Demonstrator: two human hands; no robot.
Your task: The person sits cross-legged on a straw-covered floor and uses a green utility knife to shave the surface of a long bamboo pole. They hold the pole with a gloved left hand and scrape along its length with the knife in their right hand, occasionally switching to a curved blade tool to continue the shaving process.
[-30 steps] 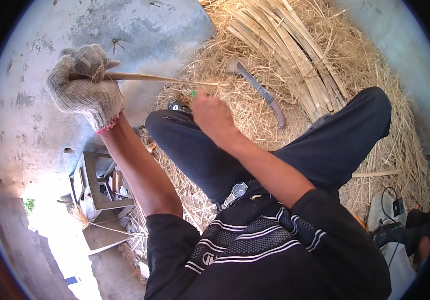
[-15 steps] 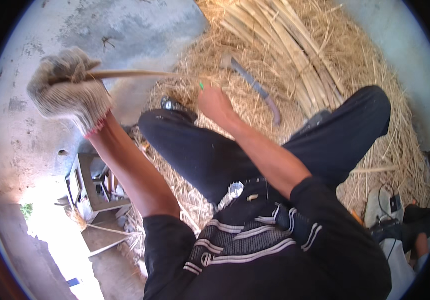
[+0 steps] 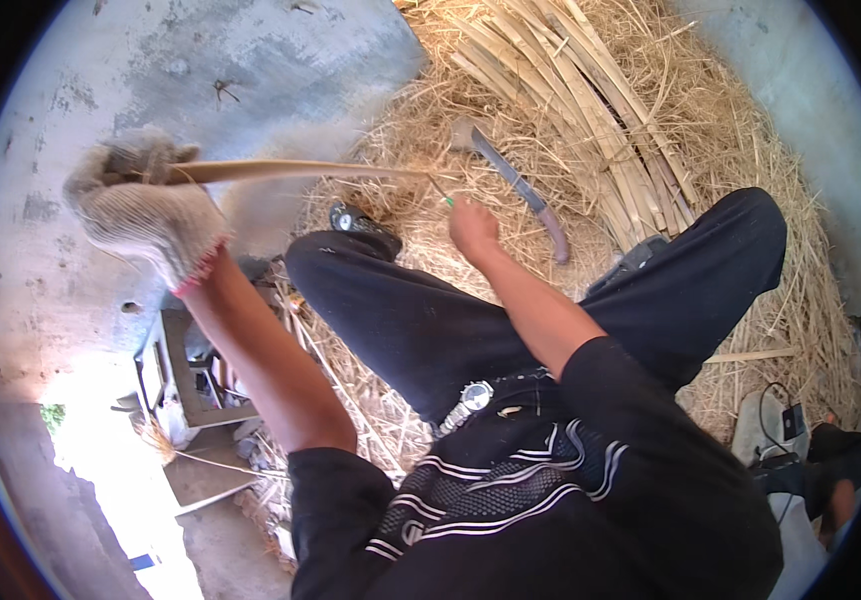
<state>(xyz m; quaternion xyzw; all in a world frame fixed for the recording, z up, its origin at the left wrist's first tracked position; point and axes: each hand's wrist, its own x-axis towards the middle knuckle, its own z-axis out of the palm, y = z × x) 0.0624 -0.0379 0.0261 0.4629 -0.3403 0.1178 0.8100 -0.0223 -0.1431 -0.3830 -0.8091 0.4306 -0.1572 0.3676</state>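
Note:
My left hand (image 3: 145, 195), in a knitted work glove with a red cuff, is raised at the left. Its fingers are wrapped round one end of a long, flat, pale strip that looks like split bamboo (image 3: 300, 168). The strip reaches to the right, roughly level, over the straw. My bare right hand (image 3: 473, 230) is closed on a small knife with a bit of green handle (image 3: 449, 201) showing. A thin dark blade juts from it toward the strip's far end; whether they touch, I cannot tell. Most of the handle is hidden in my fist.
A curved machete (image 3: 517, 180) with a brown handle lies on the straw (image 3: 770, 200) beyond my knees. A bundle of pale split strips (image 3: 590, 110) is at the back right. A wall (image 3: 280, 70) borders the left. A low frame (image 3: 190, 390) with clutter stands at lower left.
My right hand has moved right and slightly nearer to me with the knife, away from its place close under the strip. My left hand still grips the strip, now slightly lower in view.

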